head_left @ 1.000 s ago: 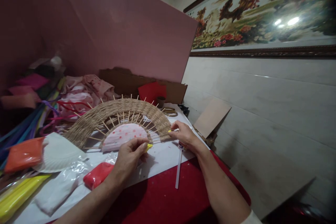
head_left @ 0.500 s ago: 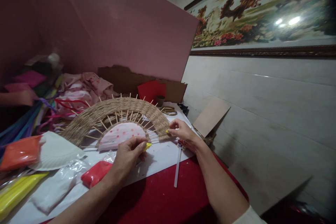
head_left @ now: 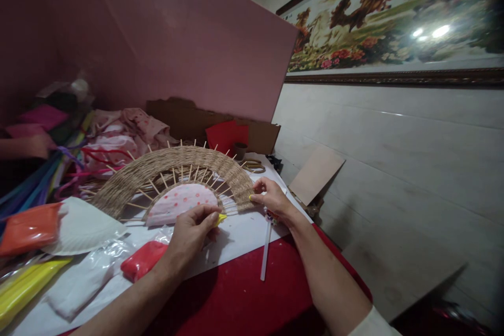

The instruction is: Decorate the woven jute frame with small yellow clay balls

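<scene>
A half-round woven fan (head_left: 192, 155) of tan cord on thin wooden sticks lies on white paper (head_left: 220, 247). Its inner part is a pale pink half-disc (head_left: 181, 202) with red dots. My left hand (head_left: 195, 231), in front of the half-disc, pinches a small yellow piece (head_left: 221, 218) that looks like soft clay. At the fan's right end, my right hand (head_left: 271, 197) is closed with a tiny yellow bit (head_left: 251, 198) at its fingertips, against or very near the weave. A translucent glue stick (head_left: 266, 252) lies below my right hand.
Packets in red (head_left: 144, 261), orange (head_left: 31, 228) and yellow (head_left: 31, 286) lie left, with a white paper plate piece (head_left: 84, 227). Scissors (head_left: 254, 166) lie behind the fan. Another person's blurred hand (head_left: 33, 146) is at far left. A cardboard piece (head_left: 318, 174) leans right.
Very little differs. Both my hands keep their places and grips, and the fan lies still.
</scene>
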Motion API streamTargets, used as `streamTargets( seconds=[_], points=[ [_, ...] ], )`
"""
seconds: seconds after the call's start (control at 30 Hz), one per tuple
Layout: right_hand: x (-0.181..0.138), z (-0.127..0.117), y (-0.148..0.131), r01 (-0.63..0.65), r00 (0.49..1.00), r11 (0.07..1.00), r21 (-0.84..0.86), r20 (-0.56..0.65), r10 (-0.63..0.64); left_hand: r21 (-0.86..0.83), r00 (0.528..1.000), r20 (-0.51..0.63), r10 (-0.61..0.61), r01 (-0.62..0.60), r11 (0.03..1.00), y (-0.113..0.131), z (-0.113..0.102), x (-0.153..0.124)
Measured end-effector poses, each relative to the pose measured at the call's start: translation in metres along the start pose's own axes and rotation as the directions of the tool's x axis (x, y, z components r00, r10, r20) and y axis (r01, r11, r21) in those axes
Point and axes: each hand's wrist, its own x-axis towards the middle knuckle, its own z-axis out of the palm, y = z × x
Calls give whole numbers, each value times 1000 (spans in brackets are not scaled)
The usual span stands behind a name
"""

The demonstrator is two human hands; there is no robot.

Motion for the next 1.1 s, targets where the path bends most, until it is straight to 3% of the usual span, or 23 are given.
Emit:
streamTargets(
  seconds=[0.3, 0.6, 0.8, 0.9, 1.1],
  points=[
    [0, -2, -5, 49, 998, 997, -64, 47, -46, 6, 1000, -9, -10, 10, 1000, 3, 1, -1],
    [-6, -12, -18, 66, 998, 980, -187, 11, -65, 13, 1000, -1, 2, -2, 1000, 4, 0, -1],
    [-15, -20, -33, 126, 981, 887, -444, -75, -177, -9, 1000, -7, -29, 29, 1000, 3, 0, -1],
    [-16, -18, -39, 130, 976, 869, -478, -90, -196, 4, 1000, -18, -9, 9, 1000, 4, 1, -2],
    [-15, -14, -46, 73, 925, 876, -476, -296, -238, 57, 999, -35, 4, -2, 998, 14, 3, -4]
  ],
)
